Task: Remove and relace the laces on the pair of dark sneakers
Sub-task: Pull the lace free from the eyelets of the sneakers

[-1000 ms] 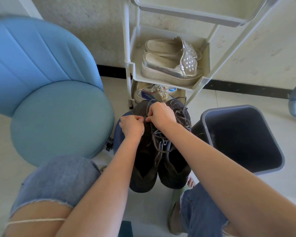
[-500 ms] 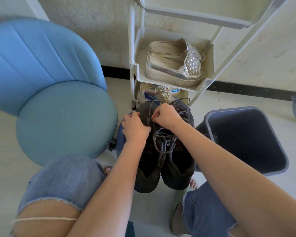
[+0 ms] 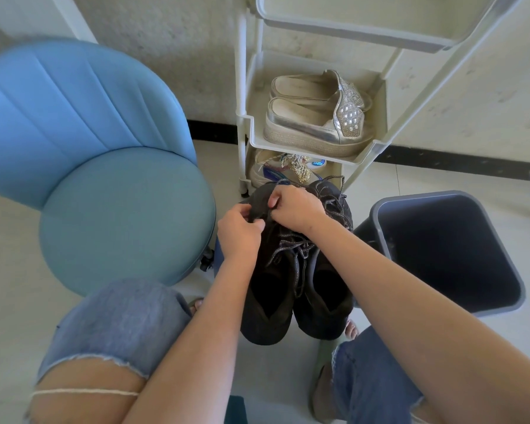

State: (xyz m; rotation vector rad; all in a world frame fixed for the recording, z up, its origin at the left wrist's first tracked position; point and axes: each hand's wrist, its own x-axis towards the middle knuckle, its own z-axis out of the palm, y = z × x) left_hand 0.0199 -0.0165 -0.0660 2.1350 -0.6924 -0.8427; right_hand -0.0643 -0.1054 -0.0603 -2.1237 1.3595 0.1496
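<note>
Pale floor tiles (image 3: pixel 389 191) before the shoe rack (image 3: pixel 312 149): dark sneakers (image 3: pixel 321 319) side by side between my knees, my left hand (image 3: pixel 237 232) and right hand (image 3: pixel 297 206) both with fingers (image 3: pixel 274 201) curled, pinching the grey lace (image 3: pixel 289 241) over the left sneaker's forepart.

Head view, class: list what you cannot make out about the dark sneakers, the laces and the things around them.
- Head view: the eyelets near the dark sneakers' toes, covered by the left hand and right hand, both pinching the laces.
- Head view: the lace ends, hidden inside those hands.
- Head view: the shoes on the rack's lowest shelf, mostly hidden by the shelf above and the sneakers.
</note>
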